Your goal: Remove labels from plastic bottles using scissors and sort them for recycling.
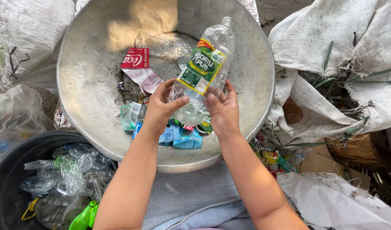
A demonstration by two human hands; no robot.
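Both hands' grip on clear bottle (202,72), green label (200,68), metal basin (89,85)

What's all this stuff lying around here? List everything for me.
Plastic bottle: one, clear with green label, held in both hands above the basin.
Metal basin: one, grey, centre.
Torn labels: several, red, blue, green, in the basin.
Black tub: one, lower left.
Crushed bottles: many, clear, inside the tub.
Woven sacks: several, white, right and upper left.
Left hand: on the bottle's base.
Right hand: on the bottle's base.
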